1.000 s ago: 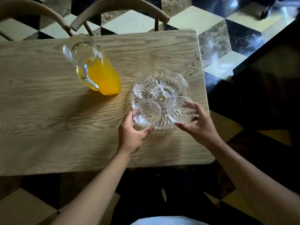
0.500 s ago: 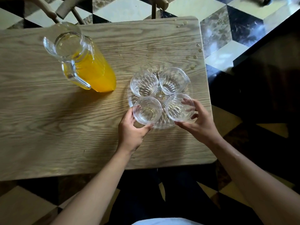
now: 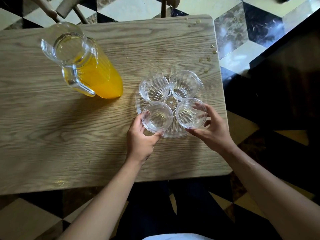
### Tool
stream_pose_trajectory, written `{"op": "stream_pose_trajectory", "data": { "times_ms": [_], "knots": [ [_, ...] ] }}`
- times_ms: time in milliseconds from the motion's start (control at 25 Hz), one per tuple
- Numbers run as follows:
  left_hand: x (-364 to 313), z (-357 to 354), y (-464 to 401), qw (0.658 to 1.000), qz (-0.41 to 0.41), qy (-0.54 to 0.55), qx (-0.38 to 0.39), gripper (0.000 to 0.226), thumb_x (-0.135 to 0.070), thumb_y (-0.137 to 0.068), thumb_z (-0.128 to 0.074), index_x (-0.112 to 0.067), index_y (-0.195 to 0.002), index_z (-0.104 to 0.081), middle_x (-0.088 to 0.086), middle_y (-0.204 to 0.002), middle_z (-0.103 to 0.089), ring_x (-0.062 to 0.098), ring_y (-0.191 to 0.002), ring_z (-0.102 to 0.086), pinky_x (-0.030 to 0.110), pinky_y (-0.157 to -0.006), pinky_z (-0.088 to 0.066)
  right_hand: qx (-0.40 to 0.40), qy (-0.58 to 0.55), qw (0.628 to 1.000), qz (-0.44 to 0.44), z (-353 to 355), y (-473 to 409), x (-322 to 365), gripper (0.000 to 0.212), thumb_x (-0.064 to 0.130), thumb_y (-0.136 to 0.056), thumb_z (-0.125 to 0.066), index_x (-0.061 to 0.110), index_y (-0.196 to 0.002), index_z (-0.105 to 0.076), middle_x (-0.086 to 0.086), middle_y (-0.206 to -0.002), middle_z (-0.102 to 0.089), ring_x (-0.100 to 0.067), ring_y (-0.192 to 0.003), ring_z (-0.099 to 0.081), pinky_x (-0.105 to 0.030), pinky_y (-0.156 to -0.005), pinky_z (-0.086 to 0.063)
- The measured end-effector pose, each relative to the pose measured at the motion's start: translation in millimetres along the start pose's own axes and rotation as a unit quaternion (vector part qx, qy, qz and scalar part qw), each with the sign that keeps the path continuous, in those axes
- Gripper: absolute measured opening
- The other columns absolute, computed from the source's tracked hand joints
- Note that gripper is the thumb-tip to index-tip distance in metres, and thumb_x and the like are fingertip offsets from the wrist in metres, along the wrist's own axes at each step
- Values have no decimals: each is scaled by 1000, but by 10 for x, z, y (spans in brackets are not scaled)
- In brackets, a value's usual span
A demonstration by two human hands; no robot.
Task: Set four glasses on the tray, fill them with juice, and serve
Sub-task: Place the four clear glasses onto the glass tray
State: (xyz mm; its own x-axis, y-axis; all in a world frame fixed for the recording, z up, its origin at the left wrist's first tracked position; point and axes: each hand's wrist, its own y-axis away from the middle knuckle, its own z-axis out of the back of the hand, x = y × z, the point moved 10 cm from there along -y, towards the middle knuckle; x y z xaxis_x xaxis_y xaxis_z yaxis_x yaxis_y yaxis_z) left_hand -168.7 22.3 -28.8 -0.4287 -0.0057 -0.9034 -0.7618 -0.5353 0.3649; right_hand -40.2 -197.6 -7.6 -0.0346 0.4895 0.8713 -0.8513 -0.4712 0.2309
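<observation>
A round clear tray (image 3: 174,133) lies on the right part of the wooden table (image 3: 52,135). Several clear ribbed glasses stand on it, all without juice. My left hand (image 3: 141,141) grips the near left glass (image 3: 157,117). My right hand (image 3: 210,128) grips the near right glass (image 3: 191,113), its fingers showing through the glass wall. The far left glass (image 3: 154,87) and far right glass (image 3: 184,85) stand free. A clear jug of orange juice (image 3: 86,70) stands to the left of the tray, handle toward me.
Droplets (image 3: 208,59) dot the table near its far right corner and right edge. Two wooden chair backs (image 3: 69,7) stand beyond the table's far edge. A dark piece of furniture (image 3: 285,75) stands close on the right. The floor is checkered tile.
Both hands stay on the two near glasses. My head has shifted, so the table and jug sit a little differently in view.
</observation>
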Motion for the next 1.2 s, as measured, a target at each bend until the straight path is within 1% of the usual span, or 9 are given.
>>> {"op": "stream_pose_trajectory", "data": {
  "times_ms": [80,200,360,560,720,840,1000,1120,1200],
  "knots": [
    [-22,-20,13,1000,1,3,-1,81,11,-67,-91,-7,-137,-54,2,-132,-64,-19,-117,-60,6,-102,-44,5,-2,1000,3,-14,-9,-2,83,24,-69,-93,26,-142,-52,7,-136,-63,-5,-110,-59,-9,-85,-41],
    [-39,-47,26,1000,-4,0,-2,82,13,-67,-90,-1,-139,-54,3,-134,-63,-21,-117,-58,3,-101,-42,7,-2,1000,8,-10,-13,-9,84,26,-69,-93,34,-141,-49,7,-137,-62,-10,-110,-59,-16,-86,-41],
    [-9,-53,31,1000,-5,-7,-4,87,13,-67,-90,1,-144,-51,6,-140,-61,-20,-122,-55,4,-105,-39,6,1,1000,8,-4,-20,-15,86,20,-69,-93,23,-144,-51,5,-135,-62,-3,-110,-58,-8,-85,-39],
    [49,-92,26,1000,5,5,6,103,15,-67,-90,-5,-155,-41,9,-151,-55,-15,-128,-55,23,-116,-43,3,-10,1000,-4,-7,-24,-52,85,17,-70,-93,14,-145,-52,2,-134,-62,8,-106,-56,-4,-83,-40],
    [51,-105,13,1000,2,3,10,103,16,-67,-90,-5,-155,-40,9,-150,-55,-17,-127,-55,21,-115,-43,9,-8,1000,-9,-5,-23,-89,87,21,-70,-93,19,-146,-51,4,-137,-61,-10,-115,-59,-6,-81,-41],
    [38,-108,9,1000,-2,-3,7,103,15,-67,-90,-5,-155,-40,10,-150,-55,-16,-127,-55,22,-116,-44,6,-4,1000,-17,-8,-22,-126,91,22,-70,-93,20,-149,-48,4,-139,-60,-14,-117,-58,-6,-79,-42],
    [46,-86,48,1000,-14,-22,5,104,2,-67,-95,-13,-155,-41,11,-154,-53,4,-139,-54,28,-119,-42,6,-2,999,-36,1,13,-190,99,26,-70,-93,23,-154,-40,2,-146,-53,-14,-118,-57,-10,-77,-44],
    [16,-45,111,999,-29,-26,-3,104,-16,-64,-95,-25,-152,-39,1,-151,-52,12,-143,-52,35,-122,-41,5,-1,999,-52,40,98,-213,104,25,-70,-93,23,-156,-35,1,-147,-51,-14,-118,-57,-24,-86,-50],
    [-7,4,163,999,-29,-23,-8,106,-20,-64,-96,-23,-154,-40,-4,-146,-53,14,-142,-53,39,-123,-42,6,-2,999,-54,65,160,-193,106,25,-69,-93,20,-157,-34,-2,-146,-52,-14,-117,-58,-29,-91,-53]
  ]
}}
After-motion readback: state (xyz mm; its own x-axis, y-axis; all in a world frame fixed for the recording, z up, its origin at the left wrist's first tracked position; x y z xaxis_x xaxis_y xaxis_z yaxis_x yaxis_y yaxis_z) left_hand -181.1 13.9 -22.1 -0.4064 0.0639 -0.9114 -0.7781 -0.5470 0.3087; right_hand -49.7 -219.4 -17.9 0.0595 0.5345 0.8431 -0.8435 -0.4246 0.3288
